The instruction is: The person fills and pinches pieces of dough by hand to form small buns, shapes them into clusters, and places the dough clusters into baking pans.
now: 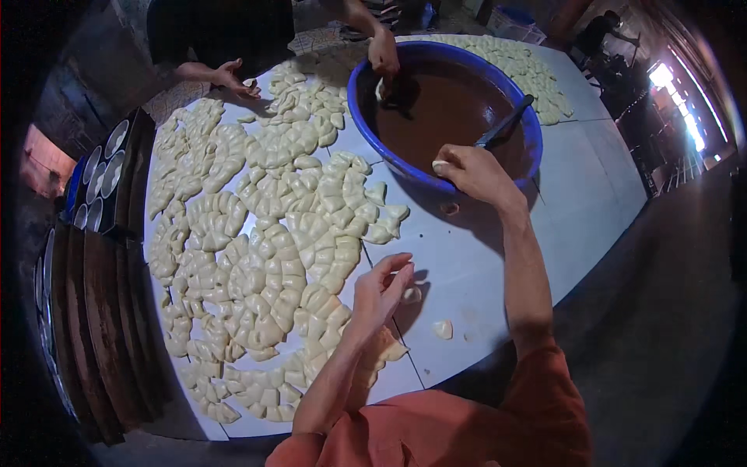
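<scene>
My right hand [478, 177] is at the near rim of a blue basin [372, 138], pinching a small pale piece of dough [442, 166]. Brown filling [436, 109] fills much of the basin, and a dark-bladed spatula [507, 124] leans across its right side. Over the tabletop, my left hand [381, 292] hovers with loosely curled fingers, partly open, nothing visible in them. Just beside its fingertips is another small dough piece [412, 295]; I cannot tell if it touches the hand. Many plump dough pieces [264, 272] cover the table's left side in packed rows.
Across the white table [576, 175] a co-worker's hand [383, 54] holds dough over the basin; their other hand [233, 79] is above the dough. More dough [537, 86] lies behind the basin. A scrap [443, 329] sits near me. Stacked trays [101, 311] and round tins [113, 173] stand left.
</scene>
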`<state>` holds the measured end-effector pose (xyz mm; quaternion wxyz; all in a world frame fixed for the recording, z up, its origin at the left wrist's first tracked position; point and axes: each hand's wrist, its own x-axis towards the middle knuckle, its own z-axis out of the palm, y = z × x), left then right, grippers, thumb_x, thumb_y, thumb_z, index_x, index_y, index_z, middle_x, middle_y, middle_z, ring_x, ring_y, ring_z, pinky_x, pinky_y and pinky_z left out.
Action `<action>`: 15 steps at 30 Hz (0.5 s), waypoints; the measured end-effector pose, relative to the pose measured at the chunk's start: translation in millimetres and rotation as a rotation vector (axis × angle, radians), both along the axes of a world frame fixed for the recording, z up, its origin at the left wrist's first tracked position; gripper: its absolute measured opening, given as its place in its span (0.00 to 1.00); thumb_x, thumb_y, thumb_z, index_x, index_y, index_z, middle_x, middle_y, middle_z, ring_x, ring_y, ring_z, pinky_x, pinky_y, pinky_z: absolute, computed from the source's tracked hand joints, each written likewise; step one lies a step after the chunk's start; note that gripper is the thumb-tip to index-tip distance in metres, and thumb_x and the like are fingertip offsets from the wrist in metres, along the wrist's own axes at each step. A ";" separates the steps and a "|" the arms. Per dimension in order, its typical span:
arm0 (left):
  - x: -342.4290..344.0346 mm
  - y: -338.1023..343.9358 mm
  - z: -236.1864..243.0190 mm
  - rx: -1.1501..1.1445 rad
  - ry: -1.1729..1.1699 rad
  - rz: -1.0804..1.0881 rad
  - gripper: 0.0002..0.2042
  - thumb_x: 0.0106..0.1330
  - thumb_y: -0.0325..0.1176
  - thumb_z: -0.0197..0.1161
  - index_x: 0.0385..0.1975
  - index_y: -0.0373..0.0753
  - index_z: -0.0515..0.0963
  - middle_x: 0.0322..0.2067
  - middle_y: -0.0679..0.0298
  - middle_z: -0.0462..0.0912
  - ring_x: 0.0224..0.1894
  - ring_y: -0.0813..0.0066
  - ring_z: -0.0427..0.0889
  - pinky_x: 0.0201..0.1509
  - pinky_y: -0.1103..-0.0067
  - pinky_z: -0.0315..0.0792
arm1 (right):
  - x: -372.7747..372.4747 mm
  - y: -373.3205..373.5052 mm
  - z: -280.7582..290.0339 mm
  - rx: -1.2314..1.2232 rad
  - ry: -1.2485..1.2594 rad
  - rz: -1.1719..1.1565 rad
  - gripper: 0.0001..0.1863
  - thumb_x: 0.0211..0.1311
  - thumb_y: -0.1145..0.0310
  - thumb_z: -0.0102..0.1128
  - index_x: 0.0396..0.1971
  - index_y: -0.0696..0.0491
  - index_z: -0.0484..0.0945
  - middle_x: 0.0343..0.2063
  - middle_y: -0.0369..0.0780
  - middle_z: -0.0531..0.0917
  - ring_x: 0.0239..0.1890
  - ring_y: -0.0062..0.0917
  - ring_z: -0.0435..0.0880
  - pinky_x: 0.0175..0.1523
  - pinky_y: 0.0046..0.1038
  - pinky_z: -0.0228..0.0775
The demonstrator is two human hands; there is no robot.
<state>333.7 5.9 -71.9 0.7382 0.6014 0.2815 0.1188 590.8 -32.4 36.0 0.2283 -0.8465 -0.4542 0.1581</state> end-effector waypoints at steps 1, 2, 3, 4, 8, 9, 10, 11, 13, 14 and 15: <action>7.4 -0.8 1.3 0.084 -0.007 -0.033 0.18 0.72 0.36 0.60 0.55 0.31 0.76 0.43 0.61 0.84 0.40 0.77 0.82 0.46 0.83 0.75 | -2.7 -6.3 0.0 0.122 0.046 -0.033 0.14 0.64 0.62 0.59 0.39 0.58 0.81 0.30 0.47 0.86 0.36 0.36 0.87 0.43 0.35 0.76; 13.8 -1.9 4.8 0.082 -0.009 -0.035 0.18 0.72 0.36 0.60 0.55 0.31 0.76 0.43 0.61 0.84 0.40 0.77 0.82 0.46 0.83 0.75 | -3.5 -13.8 -3.6 0.120 0.043 -0.035 0.14 0.64 0.62 0.59 0.39 0.58 0.81 0.30 0.47 0.86 0.36 0.36 0.87 0.43 0.35 0.76; 19.5 -2.0 10.0 0.042 -0.038 -0.063 0.18 0.72 0.37 0.60 0.55 0.31 0.76 0.44 0.61 0.84 0.41 0.77 0.82 0.46 0.82 0.75 | -4.0 -19.3 -6.9 0.310 0.301 -0.138 0.12 0.66 0.63 0.59 0.38 0.57 0.81 0.29 0.44 0.86 0.34 0.31 0.87 0.40 0.31 0.76; 25.1 -2.7 14.5 0.001 -0.065 -0.091 0.18 0.72 0.37 0.60 0.55 0.32 0.76 0.45 0.60 0.83 0.41 0.77 0.82 0.46 0.82 0.75 | -6.8 -24.7 -9.1 0.498 0.561 -0.241 0.10 0.68 0.64 0.58 0.37 0.57 0.80 0.27 0.41 0.85 0.32 0.26 0.87 0.37 0.27 0.76; 47.6 -8.4 17.9 -0.308 -0.273 -0.016 0.21 0.75 0.46 0.54 0.57 0.35 0.74 0.52 0.62 0.81 0.48 0.70 0.83 0.49 0.79 0.75 | -50.5 -35.4 -25.2 0.856 1.007 -0.246 0.08 0.70 0.65 0.60 0.40 0.54 0.76 0.30 0.37 0.84 0.27 0.19 0.85 0.30 0.21 0.79; 49.7 -9.8 16.5 -0.313 -0.267 -0.001 0.21 0.75 0.46 0.54 0.57 0.35 0.74 0.52 0.62 0.81 0.48 0.70 0.83 0.49 0.79 0.75 | -61.8 -37.2 -31.5 0.884 1.057 -0.273 0.10 0.69 0.65 0.60 0.43 0.53 0.73 0.31 0.38 0.83 0.27 0.18 0.85 0.27 0.19 0.80; 50.8 -11.3 12.3 -0.493 -0.298 0.028 0.22 0.75 0.47 0.53 0.56 0.36 0.75 0.52 0.62 0.81 0.48 0.70 0.83 0.48 0.78 0.76 | -72.9 -39.7 -39.2 0.870 1.071 -0.270 0.10 0.69 0.65 0.60 0.43 0.53 0.73 0.31 0.38 0.83 0.27 0.18 0.85 0.27 0.19 0.80; 50.3 -12.9 10.0 -0.674 -0.333 0.050 0.22 0.75 0.49 0.53 0.55 0.36 0.76 0.52 0.61 0.82 0.49 0.70 0.82 0.47 0.77 0.76 | -82.2 -44.3 -46.6 0.890 1.142 -0.272 0.10 0.69 0.65 0.60 0.43 0.53 0.72 0.31 0.38 0.83 0.27 0.19 0.85 0.27 0.19 0.80; 41.7 -13.6 7.5 -0.716 -0.334 0.002 0.22 0.75 0.49 0.53 0.54 0.36 0.76 0.50 0.61 0.83 0.48 0.70 0.83 0.46 0.76 0.77 | -94.5 -58.6 -66.3 0.875 1.242 -0.285 0.09 0.69 0.67 0.59 0.44 0.52 0.71 0.35 0.38 0.83 0.30 0.19 0.85 0.29 0.20 0.80; 35.8 -14.3 6.7 -0.747 -0.345 -0.045 0.22 0.74 0.49 0.53 0.53 0.36 0.76 0.47 0.61 0.84 0.48 0.70 0.83 0.46 0.76 0.77 | -101.8 -62.9 -72.8 0.864 1.254 -0.285 0.09 0.69 0.67 0.59 0.44 0.52 0.71 0.35 0.38 0.83 0.30 0.19 0.85 0.29 0.20 0.80; 31.1 -17.0 4.3 -0.738 -0.408 0.024 0.19 0.73 0.45 0.57 0.50 0.35 0.77 0.42 0.62 0.85 0.41 0.71 0.84 0.44 0.77 0.79 | -109.1 -66.9 -78.2 0.885 1.298 -0.302 0.09 0.69 0.68 0.58 0.44 0.52 0.70 0.37 0.39 0.82 0.33 0.19 0.85 0.33 0.21 0.80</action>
